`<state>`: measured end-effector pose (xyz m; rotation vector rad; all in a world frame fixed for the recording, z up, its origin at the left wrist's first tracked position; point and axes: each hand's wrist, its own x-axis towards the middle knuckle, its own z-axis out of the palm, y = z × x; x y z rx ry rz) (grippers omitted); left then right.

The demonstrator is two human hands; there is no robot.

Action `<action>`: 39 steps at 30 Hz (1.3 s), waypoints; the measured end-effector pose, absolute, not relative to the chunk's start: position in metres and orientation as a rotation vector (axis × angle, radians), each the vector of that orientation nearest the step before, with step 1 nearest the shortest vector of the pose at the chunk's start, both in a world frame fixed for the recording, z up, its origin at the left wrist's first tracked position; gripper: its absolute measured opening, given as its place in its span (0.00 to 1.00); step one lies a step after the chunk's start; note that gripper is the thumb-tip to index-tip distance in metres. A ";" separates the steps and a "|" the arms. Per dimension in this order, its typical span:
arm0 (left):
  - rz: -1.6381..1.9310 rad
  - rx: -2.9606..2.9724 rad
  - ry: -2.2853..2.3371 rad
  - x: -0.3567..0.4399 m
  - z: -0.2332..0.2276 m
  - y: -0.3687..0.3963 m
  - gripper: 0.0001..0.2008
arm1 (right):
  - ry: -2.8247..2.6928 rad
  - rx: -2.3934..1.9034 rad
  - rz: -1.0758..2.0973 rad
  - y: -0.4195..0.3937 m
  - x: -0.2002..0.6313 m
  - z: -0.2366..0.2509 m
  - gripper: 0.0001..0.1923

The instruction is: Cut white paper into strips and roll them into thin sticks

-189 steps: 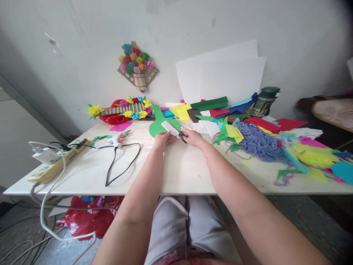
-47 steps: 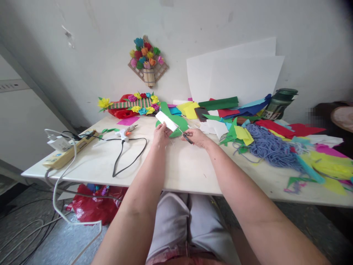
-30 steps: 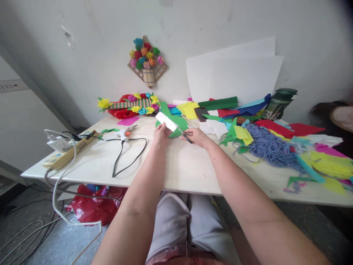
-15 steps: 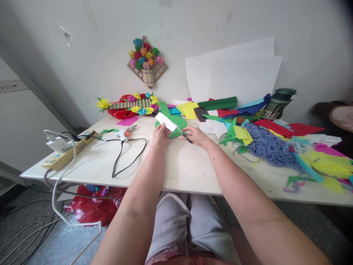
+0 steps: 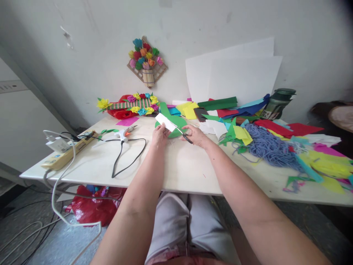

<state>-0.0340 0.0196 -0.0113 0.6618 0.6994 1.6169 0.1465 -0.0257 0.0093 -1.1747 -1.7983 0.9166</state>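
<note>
A pale, smooth tabletop runs the width of the view, its far edge set against a grey wall where large white sheets of stiff paper lean upright. Toward the right end lies a loose heap of flat coloured paper offcuts in yellow, red, blue and green, and beside them a tangled mound of blue-violet yarn, soft and stringy. At the far left corner a flat woven strip edged with folded paper flowers rests over something red, and near the left edge sits a long beige power strip with a white plug, a black cord looping from a small white glue gun close by. Near the middle of the far edge, a rounded green paper shape lies flat, and over it the left hand pinches a narrow white rectangular paper strip, thin and crisp, tilted up toward the far left; the grip is closed on its lower end. Just beside it the right hand is closed around small black-handled scissors, whose slim blades point at the strip's right edge; whether the blades are parted is too small to tell.
</note>
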 end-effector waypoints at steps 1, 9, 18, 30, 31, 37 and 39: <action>1.615 0.662 0.702 -0.034 -0.011 0.019 0.08 | -1.804 -1.178 0.915 -0.026 0.147 0.009 0.30; 1.578 0.654 0.721 -0.032 -0.003 0.012 0.05 | -1.848 -1.256 0.871 -0.029 0.150 0.011 0.30; 1.549 0.700 0.725 -0.030 0.000 0.008 0.07 | -1.900 -1.309 0.740 -0.029 0.151 0.014 0.30; 1.522 0.785 0.691 -0.028 -0.005 0.008 0.09 | -1.929 -1.297 0.731 -0.030 0.153 0.015 0.35; 1.522 0.784 0.694 -0.028 -0.005 0.008 0.09 | -1.924 -1.290 0.727 -0.030 0.153 0.015 0.36; 1.526 0.760 0.700 -0.027 -0.002 0.006 0.08 | -1.867 -1.246 0.743 -0.030 0.153 0.015 0.36; 1.529 0.758 0.696 -0.027 -0.002 0.006 0.08 | -1.852 -1.222 0.777 -0.030 0.152 0.015 0.37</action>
